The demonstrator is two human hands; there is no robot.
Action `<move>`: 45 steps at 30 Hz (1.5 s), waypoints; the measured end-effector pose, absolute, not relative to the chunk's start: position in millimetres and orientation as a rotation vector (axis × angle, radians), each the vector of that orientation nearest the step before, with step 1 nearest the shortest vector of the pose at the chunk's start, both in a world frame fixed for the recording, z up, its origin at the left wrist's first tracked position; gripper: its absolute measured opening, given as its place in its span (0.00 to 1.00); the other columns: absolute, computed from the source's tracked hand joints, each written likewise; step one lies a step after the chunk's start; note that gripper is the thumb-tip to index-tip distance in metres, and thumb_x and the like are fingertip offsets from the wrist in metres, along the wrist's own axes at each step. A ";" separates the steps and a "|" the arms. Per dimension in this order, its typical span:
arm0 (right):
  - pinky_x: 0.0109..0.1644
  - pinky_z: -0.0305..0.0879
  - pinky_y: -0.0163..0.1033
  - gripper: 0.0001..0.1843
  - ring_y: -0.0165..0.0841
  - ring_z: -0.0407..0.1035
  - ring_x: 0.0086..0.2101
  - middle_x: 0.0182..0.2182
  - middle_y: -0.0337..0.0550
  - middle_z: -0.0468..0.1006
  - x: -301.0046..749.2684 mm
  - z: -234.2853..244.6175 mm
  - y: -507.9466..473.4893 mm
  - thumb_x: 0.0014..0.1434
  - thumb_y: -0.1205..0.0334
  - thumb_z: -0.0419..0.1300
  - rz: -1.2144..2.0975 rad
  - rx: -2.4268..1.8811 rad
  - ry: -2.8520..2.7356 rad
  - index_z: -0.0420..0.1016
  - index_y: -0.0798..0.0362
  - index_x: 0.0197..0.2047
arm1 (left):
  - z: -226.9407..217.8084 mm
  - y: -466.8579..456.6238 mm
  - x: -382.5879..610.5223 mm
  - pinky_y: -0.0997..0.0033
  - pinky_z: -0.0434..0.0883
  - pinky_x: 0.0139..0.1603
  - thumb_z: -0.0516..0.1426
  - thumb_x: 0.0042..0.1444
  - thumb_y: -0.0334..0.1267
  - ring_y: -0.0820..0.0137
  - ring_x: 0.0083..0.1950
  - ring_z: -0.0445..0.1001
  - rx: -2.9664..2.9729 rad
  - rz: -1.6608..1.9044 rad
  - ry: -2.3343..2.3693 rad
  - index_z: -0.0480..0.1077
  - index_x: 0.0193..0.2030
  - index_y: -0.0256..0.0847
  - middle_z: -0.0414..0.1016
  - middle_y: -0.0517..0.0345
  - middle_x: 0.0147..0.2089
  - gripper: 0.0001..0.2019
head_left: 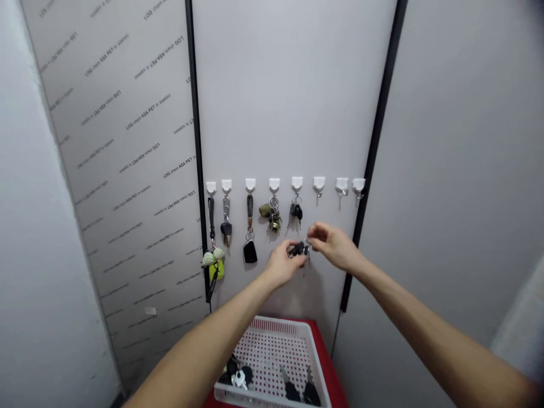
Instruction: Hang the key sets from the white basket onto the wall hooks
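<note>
Both my hands meet in front of the panel, just below a row of white adhesive hooks. My left hand (283, 264) is closed on a bunch of keys (300, 249) with dark heads. At the top of that bunch, my right hand (329, 243) pinches what looks like its ring, partly hidden by the fingers. Directly above hangs another set of black-headed keys (296, 212) on a hook (297, 183). To its right, the hook (318, 183) nearest my right hand carries nothing.
Further left hang keys with a brass-coloured piece (274, 221), a black fob (250, 251), a clip with keys (226, 228) and a strap with a yellow-green tag (216, 269). Below, a white perforated basket (317, 357) holding several keys stands on a red surface (325, 340). Black strips (372, 147) edge the panel.
</note>
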State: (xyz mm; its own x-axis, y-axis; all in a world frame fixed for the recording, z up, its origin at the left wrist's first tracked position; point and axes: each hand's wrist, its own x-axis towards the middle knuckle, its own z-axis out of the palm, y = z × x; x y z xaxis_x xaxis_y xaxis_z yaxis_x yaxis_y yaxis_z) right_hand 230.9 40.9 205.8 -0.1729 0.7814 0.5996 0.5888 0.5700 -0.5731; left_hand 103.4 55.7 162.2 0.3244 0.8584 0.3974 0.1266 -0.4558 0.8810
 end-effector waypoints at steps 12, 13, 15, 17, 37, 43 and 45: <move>0.20 0.58 0.31 0.03 0.23 0.59 0.14 0.13 0.34 0.64 259.7 288.8 86.0 0.38 0.70 0.52 -0.096 -1.250 -1.432 0.64 0.57 0.21 | 249.9 91.0 164.7 0.72 0.63 0.35 0.51 0.43 0.32 0.73 0.33 0.67 1.748 1.356 1.047 0.58 0.40 0.34 0.68 0.50 0.35 0.15; 0.20 0.58 0.31 0.03 0.23 0.59 0.14 0.13 0.34 0.64 259.2 288.6 88.1 0.37 0.71 0.52 -0.134 -1.296 -1.443 0.64 0.57 0.21 | 248.3 92.8 164.7 0.71 0.62 0.37 0.52 0.42 0.32 0.72 0.34 0.67 1.766 1.356 1.082 0.59 0.40 0.33 0.68 0.49 0.36 0.15; 0.22 0.58 0.31 0.04 0.23 0.59 0.15 0.12 0.34 0.64 258.2 285.7 91.3 0.37 0.72 0.52 -0.204 -1.366 -1.468 0.65 0.56 0.20 | 243.5 94.3 162.9 0.68 0.61 0.39 0.52 0.41 0.32 0.70 0.36 0.66 1.802 1.346 1.110 0.60 0.39 0.33 0.67 0.48 0.37 0.16; 0.24 0.59 0.32 0.05 0.24 0.60 0.16 0.12 0.34 0.64 258.3 281.1 92.1 0.37 0.72 0.51 -0.241 -1.387 -1.486 0.66 0.56 0.20 | 237.7 92.7 159.4 0.67 0.60 0.40 0.53 0.40 0.31 0.69 0.37 0.66 1.830 1.325 1.078 0.60 0.40 0.33 0.67 0.48 0.36 0.17; 0.32 0.54 0.37 0.14 0.37 0.64 0.30 0.25 0.44 0.72 187.6 19.5 -4.3 0.30 0.72 0.56 0.379 -1.749 -2.768 0.70 0.52 0.26 | 18.9 10.7 0.8 0.65 0.60 0.36 0.54 0.29 0.24 0.60 0.37 0.65 2.405 0.092 1.514 0.68 0.28 0.37 0.69 0.47 0.32 0.13; 0.27 0.51 0.32 0.08 0.32 0.64 0.28 0.25 0.44 0.72 189.6 10.5 9.8 0.40 0.68 0.50 0.359 -1.687 -2.670 0.68 0.54 0.24 | 11.1 20.9 12.4 0.69 0.60 0.31 0.53 0.33 0.28 0.63 0.33 0.65 2.336 0.001 1.549 0.67 0.24 0.36 0.69 0.51 0.28 0.07; 0.27 0.50 0.31 0.08 0.31 0.63 0.28 0.24 0.44 0.71 186.9 9.5 13.7 0.42 0.67 0.47 0.301 -1.711 -2.565 0.67 0.54 0.24 | 7.6 27.3 20.1 0.72 0.59 0.29 0.53 0.35 0.32 0.68 0.29 0.64 2.201 0.112 1.529 0.66 0.24 0.37 0.67 0.56 0.24 0.05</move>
